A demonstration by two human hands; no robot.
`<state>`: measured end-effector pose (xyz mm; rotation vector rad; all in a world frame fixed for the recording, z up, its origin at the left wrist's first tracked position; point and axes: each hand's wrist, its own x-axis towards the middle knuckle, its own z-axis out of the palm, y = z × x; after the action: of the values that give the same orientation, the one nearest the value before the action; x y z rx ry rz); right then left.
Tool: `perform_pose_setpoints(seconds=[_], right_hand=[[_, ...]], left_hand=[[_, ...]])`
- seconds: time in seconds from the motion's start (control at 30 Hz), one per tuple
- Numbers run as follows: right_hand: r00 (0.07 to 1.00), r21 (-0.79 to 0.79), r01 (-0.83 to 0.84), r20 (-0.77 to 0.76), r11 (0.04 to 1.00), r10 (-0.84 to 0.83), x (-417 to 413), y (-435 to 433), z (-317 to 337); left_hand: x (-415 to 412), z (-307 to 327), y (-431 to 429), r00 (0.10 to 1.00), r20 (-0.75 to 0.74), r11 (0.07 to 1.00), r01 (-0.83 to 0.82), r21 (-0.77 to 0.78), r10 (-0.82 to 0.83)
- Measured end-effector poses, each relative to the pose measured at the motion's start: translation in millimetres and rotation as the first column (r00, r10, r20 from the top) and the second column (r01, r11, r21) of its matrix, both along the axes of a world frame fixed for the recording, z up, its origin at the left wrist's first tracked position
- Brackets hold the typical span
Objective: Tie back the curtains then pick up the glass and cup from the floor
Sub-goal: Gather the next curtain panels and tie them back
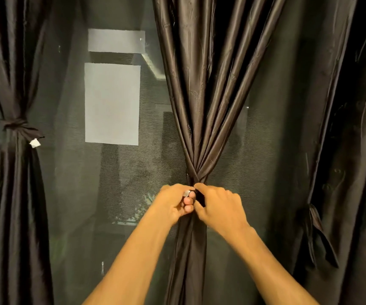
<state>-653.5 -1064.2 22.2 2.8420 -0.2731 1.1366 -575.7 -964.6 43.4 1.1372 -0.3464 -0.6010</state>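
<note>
L hand (175, 202) & R hand (218, 205): fingers pinch tie at middle curtain (210, 95); white tag, no legible text.

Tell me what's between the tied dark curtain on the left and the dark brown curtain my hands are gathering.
In the head view, only dark sheer mesh screen lies between the tied left curtain and the gathered middle curtain, with pale rectangles showing through it.

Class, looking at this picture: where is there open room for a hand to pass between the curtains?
Free: the mesh screen between the tied left curtain and the middle curtain. Crowded: both hands, left hand and right hand, at its gather.
</note>
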Motion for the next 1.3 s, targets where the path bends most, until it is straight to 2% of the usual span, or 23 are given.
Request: perform_pose_setpoints(seconds=[0.07,0.13,0.3,0.43,0.57,0.67,0.8,0.87,0.9,0.93,1.0,1.03,1.07,1.13,1.3], right_hand=[[1.0,-0.008,0.021,-0.006,1.0,-0.021,3,1,2],[0.999,-0.027,0.037,-0.018,0.999,-0.037,5,1,5],[0.995,-0.084,0.079,-0.048,0.993,-0.083,9,3,10],[0.996,-0.044,0.075,-0.041,0.996,-0.076,8,12,11],[0.999,0.077,-0.011,0.037,0.997,0.008,-1,15,4],[0.992,0.15,-0.087,0.104,0.985,0.071,-6,13,-7],[0.948,0.302,-0.234,0.283,0.924,0.147,-6,10,-17],[0.93,0.471,-0.278,0.349,0.837,0.113,-6,8,-19],[0.927,0.581,-0.296,0.366,0.758,0.082,-5,8,-19],[0.928,0.693,-0.322,0.367,0.645,0.068,-5,8,-17],[0.924,0.861,-0.382,0.361,0.336,0.124,-4,7,-14],[0.91,0.895,-0.407,0.379,0.182,0.171,-5,7,-13],[0.89,0.901,-0.427,0.404,0.074,0.211,-6,6,-12],[0.852,0.886,-0.464,0.453,-0.023,0.262,-8,3,-10],[0.813,0.851,-0.521,0.519,-0.07,0.264,-10,0,-13]], left_hand=[[-2,-2,-3,0.994,0.066,0.996,-0.087,-0.011,0.088],[-2,-4,0,0.983,0.151,0.994,-0.104,-0.011,0.105],[-5,1,16,0.904,0.427,0.991,-0.05,0.121,-0.007],[-6,0,18,0.772,0.634,0.958,-0.202,0.202,0.03],[-4,-4,18,0.583,0.809,0.899,-0.391,0.197,0.076],[-6,-5,16,0.477,0.879,0.862,-0.453,0.23,0.017],[-9,-3,11,0.391,0.917,0.803,-0.522,0.286,-0.072],[-7,0,10,0.393,0.912,0.803,-0.503,0.32,-0.117],[-5,1,9,0.399,0.906,0.802,-0.492,0.339,-0.138],[-2,2,9,0.406,0.901,0.799,-0.486,0.355,-0.153],[2,4,9,0.419,0.891,0.792,-0.478,0.379,-0.174],[3,4,9,0.419,0.889,0.793,-0.472,0.386,-0.183],[5,4,8,0.418,0.888,0.798,-0.461,0.388,-0.191],[6,4,8,0.432,0.881,0.823,-0.417,0.385,-0.193],[7,7,10,0.501,0.843,0.878,-0.292,0.379,-0.197]])
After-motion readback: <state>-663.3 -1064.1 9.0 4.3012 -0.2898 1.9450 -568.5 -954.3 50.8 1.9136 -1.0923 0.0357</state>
